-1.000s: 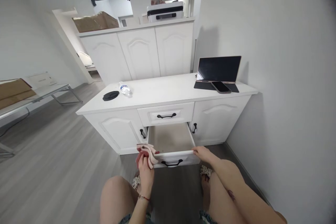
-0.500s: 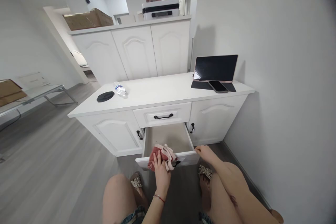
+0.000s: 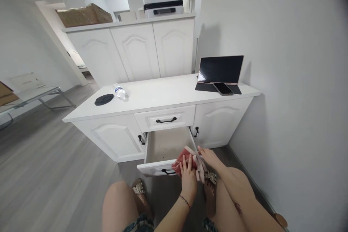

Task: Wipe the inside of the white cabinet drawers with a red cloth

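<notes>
A pink and cream cloth (image 3: 181, 160) is draped over the right part of a pulled-out drawer's front panel (image 3: 154, 168). My left hand (image 3: 188, 174), with a bracelet at the wrist, presses the cloth against the panel with its fingers spread over it. At the drawer's right front corner, my right hand (image 3: 208, 155) holds the edge, its fingertips close beside the cloth and partly hidden. Inside the drawer (image 3: 168, 143) a few small dark specks lie on the bottom. A black handle (image 3: 168, 172) shows left of the cloth.
On the white cabinet top (image 3: 157, 92) are a tablet (image 3: 220, 69), a phone (image 3: 223, 88), a plastic bottle (image 3: 120, 91) and a flat black object (image 3: 104, 99). A closed drawer (image 3: 165, 119) sits above the pulled-out one. A wall (image 3: 293, 98) stands at the right.
My left hand has slid the cloth rightward along the drawer front, from the middle to near my right hand. The handle's left part has come into view.
</notes>
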Demonstrator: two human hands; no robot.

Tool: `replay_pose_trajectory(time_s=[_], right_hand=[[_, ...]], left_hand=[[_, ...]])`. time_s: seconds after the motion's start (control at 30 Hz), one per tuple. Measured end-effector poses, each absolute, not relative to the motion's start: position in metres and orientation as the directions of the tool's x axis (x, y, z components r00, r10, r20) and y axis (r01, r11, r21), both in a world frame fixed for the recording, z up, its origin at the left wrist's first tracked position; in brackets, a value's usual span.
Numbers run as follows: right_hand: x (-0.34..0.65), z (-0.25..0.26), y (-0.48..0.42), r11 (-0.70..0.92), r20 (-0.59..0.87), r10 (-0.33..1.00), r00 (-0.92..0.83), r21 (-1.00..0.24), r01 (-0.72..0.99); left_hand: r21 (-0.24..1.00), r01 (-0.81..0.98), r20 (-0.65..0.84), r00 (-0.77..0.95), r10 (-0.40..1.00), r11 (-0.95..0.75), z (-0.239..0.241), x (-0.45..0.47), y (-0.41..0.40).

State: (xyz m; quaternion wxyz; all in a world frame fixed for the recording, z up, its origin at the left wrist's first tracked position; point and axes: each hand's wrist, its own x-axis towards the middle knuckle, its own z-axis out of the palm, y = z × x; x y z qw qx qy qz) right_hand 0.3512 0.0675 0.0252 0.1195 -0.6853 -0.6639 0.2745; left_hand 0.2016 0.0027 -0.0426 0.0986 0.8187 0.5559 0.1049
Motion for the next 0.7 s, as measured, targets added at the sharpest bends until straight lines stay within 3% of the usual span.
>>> replay_pose_trajectory(time_s=[0.23, 0.5, 0.7], right_hand=[[0.35, 0.022, 0.069, -0.085, -0.126, 0.992, 0.014, -0.581, 0.809], [0.35, 0.024, 0.065, -0.012, -0.182, 0.979, -0.092, -0.5, 0.866], [0.35, 0.024, 0.069, -0.008, -0.203, 0.975, -0.095, -0.455, 0.891]], left_hand=[[0.283, 0.707, 0.058, 0.663, 0.747, -0.649, -0.07, 0.206, 0.01], [0.216, 0.77, -0.125, 0.631, 0.766, -0.6, -0.105, 0.171, 0.019], [0.344, 0.772, -0.207, 0.618, 0.759, -0.535, -0.132, 0.15, 0.016]])
